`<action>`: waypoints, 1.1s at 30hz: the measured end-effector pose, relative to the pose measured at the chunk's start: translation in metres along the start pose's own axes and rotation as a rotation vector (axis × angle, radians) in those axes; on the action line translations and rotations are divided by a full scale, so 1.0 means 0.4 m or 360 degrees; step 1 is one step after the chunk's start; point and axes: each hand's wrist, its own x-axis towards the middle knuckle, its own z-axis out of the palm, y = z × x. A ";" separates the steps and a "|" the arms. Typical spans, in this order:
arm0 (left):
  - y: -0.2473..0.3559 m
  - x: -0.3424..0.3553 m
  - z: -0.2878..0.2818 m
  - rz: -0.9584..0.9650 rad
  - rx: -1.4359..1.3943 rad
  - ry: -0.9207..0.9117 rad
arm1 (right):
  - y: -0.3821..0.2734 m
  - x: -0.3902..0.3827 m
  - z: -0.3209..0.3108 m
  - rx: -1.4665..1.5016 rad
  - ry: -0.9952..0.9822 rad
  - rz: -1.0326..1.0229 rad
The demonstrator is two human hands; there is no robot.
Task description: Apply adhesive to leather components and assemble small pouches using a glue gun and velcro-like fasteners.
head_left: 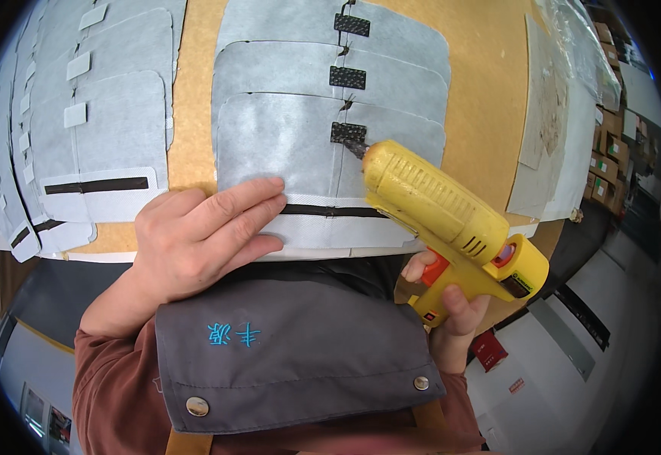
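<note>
A yellow hot glue gun [437,197] is gripped by its handle in my right hand [458,312], one finger at the orange trigger. Its dark nozzle meets the edge of a small black textured patch [348,133] on the nearest grey fabric piece [270,144]. My left hand [209,227] lies flat over that piece's lower edge, fingers stretched out to the right beside a black strip [330,211]. Farther back, more grey pieces overlap in a row, each bearing a black patch [347,77].
More overlapping grey fabric pieces [110,144] with white patches lie at the left of the tan tabletop [482,91]. Cardboard and clear plastic film [581,53] cover the table's right side. Stacked cardboard boxes [607,163] stand beyond at the right.
</note>
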 end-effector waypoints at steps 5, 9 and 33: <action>-0.005 -0.006 0.002 0.0006 0.0021 -0.0004 | 0.003 0.004 0.018 -0.0277 0.0210 -0.0065; -0.007 -0.008 0.007 0.0007 0.0007 0.0011 | 0.007 0.005 0.001 -0.0277 0.0211 -0.0072; 0.040 -0.071 -0.045 -0.0716 -0.1042 0.0355 | -0.082 0.184 -0.452 0.0947 0.0127 -0.0267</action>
